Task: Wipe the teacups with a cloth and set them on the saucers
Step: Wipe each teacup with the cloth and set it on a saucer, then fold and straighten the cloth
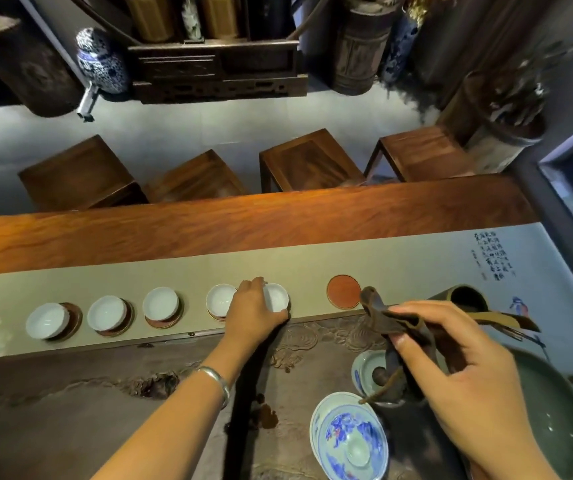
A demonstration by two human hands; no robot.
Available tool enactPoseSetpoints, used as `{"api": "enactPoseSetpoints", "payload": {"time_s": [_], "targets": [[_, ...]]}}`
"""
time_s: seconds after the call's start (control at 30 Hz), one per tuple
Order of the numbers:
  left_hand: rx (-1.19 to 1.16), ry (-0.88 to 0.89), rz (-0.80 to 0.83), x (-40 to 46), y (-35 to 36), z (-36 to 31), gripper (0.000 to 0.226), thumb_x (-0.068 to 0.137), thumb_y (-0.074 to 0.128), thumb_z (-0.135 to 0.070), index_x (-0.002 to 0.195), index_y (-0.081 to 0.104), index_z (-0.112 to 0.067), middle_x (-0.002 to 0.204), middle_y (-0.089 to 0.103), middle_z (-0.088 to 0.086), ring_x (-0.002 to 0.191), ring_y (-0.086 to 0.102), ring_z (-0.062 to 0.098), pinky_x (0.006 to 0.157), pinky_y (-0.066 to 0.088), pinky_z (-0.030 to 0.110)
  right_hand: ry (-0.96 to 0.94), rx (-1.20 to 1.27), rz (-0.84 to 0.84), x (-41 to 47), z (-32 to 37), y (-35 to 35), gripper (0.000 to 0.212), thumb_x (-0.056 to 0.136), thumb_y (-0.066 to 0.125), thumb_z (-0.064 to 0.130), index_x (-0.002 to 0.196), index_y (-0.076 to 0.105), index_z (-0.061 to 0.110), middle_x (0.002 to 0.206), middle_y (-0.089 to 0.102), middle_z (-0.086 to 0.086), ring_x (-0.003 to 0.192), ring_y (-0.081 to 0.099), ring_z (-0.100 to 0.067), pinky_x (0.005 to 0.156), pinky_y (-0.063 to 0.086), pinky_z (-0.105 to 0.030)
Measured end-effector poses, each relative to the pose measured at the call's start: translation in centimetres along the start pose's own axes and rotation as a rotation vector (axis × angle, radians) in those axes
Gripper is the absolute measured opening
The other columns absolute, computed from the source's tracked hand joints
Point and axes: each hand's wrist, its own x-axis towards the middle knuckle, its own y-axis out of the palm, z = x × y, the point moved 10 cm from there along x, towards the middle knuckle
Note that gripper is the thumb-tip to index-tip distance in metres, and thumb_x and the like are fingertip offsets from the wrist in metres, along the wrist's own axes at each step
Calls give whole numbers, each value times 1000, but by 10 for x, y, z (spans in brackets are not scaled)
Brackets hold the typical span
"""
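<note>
A long wooden table (243, 220) spans the middle of the frame, a pale runner (174, 271) laid along it and a dark carved tray (105, 393) filling the lower half. Along the runner sits a row of white cups: four already on saucers at left and centre, among them the leftmost cup (47, 320); one bare red saucer (343, 291) waits right of centre. My left hand (254, 313), at frame centre, grips the fifth cup (275, 297) by its rim, fingers curled over the near side, as I set it down just right of its neighbour (221, 300); its saucer is mostly hidden under cup and hand. My right hand (465, 368), lower right, pinches the brown cloth (392, 323) between thumb and fingers, held above a blue-and-white lidded bowl (349, 438).

To do this well, I judge I should lower the cup squarely onto the saucer's middle, keep my fingertips off the wiped inside, and release only once it sits flat and clear of the neighbouring cup. The cloth should stay lifted away from the row so its loose tails touch nothing clean.
</note>
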Motion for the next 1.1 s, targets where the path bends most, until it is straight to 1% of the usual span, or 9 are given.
{"api": "enactPoseSetpoints", "payload": {"time_s": [0.13, 0.2, 0.3, 0.47, 0.6, 0.77, 0.9, 0.97, 1.1], "targets": [[-162, 77, -87, -14, -22, -25, 79, 76, 74, -45, 140, 42, -13, 136, 44, 6, 125, 43, 22, 99, 34, 27, 13, 46, 23, 5, 1, 8, 41, 76, 71, 2, 94, 68, 39, 103, 67, 10, 100, 63, -3, 82, 45, -6], [-273, 127, -80, -33, -35, -45, 54, 80, 74, -40, 126, 56, -17, 126, 51, 2, 117, 50, 16, 97, 35, 22, 25, 43, 27, 8, 1, 14, 38, 77, 71, 2, 92, 68, 38, 101, 68, 11, 98, 64, -5, 80, 45, -7], [-581, 190, 154, -76, -39, -83, 21, 85, 69, -27, 103, 69, -16, 100, 66, -2, 93, 61, 7, 87, 46, 23, 57, 69, 28, 10, 1, 27, 37, 77, 73, 2, 89, 69, 37, 98, 68, 15, 93, 66, -4, 78, 48, -10], [-1134, 172, 359, -140, -65, -109, 49, 72, 56, -40, 102, 64, -2, 96, 66, 7, 92, 60, 13, 86, 48, 23, 93, 134, 85, 6, 11, 62, 24, 76, 75, 23, 95, 69, 38, 98, 68, 13, 92, 67, -5, 79, 54, -22], [-1123, 179, 359, -160, -78, -105, 60, 65, 69, -32, 116, 60, -1, 101, 71, -4, 96, 64, 7, 87, 51, 29, 87, 105, 171, -1, 23, 86, 28, 77, 70, 42, 104, 69, 35, 105, 66, 17, 98, 64, -1, 83, 53, -23], [-1089, 87, 154, -169, -99, -73, 19, 83, 73, -12, 100, 69, -7, 87, 73, 1, 80, 65, 9, 70, 51, 22, 122, 150, 347, -22, 22, 112, 43, 79, 73, 31, 118, 58, 42, 110, 66, 20, 99, 63, 5, 82, 53, -15], [-1050, 61, 107, -190, -118, -58, 22, 84, 68, -20, 99, 69, -3, 80, 69, 6, 73, 59, 10, 67, 47, 22, 166, 241, 485, -39, 29, 132, 20, 78, 67, 48, 94, 71, 36, 88, 74, 9, 79, 69, -11, 73, 58, -29], [-1027, 54, 107, -204, -122, -51, 14, 92, 63, -17, 98, 67, -5, 72, 67, -7, 66, 59, 3, 61, 47, 15, 112, 249, 540, -46, 38, 140, 37, 79, 58, 56, 86, 72, 23, 79, 72, -5, 74, 67, -22, 71, 54, -39], [-1097, -20, 36, -229, -138, -32, 22, 100, 44, -13, 97, 64, -6, 70, 70, -10, 61, 63, -2, 57, 47, 10, 19, 281, 581, -62, 58, 156, 43, 83, 49, 53, 77, 66, 14, 71, 63, -11, 65, 56, -21, 61, 43, -26]]}}
